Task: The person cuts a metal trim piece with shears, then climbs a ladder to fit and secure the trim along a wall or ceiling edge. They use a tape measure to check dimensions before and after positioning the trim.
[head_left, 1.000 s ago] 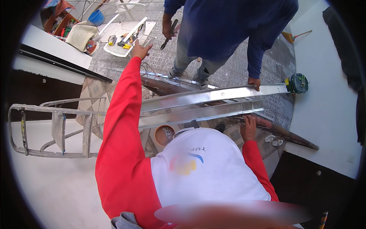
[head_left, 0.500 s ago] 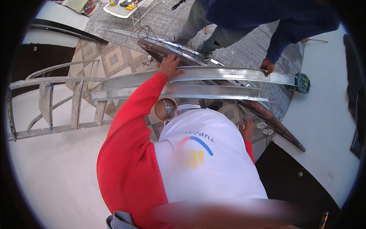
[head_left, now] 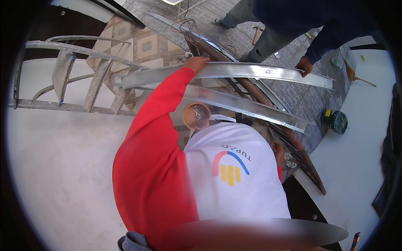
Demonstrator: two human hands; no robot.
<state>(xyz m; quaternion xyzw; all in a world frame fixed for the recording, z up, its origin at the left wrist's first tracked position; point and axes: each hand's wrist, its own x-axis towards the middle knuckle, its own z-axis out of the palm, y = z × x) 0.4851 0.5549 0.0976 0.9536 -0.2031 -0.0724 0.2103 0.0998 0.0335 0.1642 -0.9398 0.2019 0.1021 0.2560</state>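
Note:
My left hand, in a red sleeve, is closed over the upper edge of a long silver metal channel. Toward that channel's right end, another person's hand holds it too. A second metal channel lies below the first, slanting down to the right. My right hand hangs low by my right side, mostly hidden by my white shirt, and its fingers are hard to make out. At my waist is a round orange-brown container with several nails or screws inside.
A paint-spattered ladder lies at the left. Brown pipes or beams cross the floor beneath the channels. A dark green bucket stands at the right; a hammer lies near the other person's legs.
The view has shifted. My left hand has gone from lying spread on the upper channel to curling over its edge. The two channels now spread apart toward the right, and the lower one slants more.

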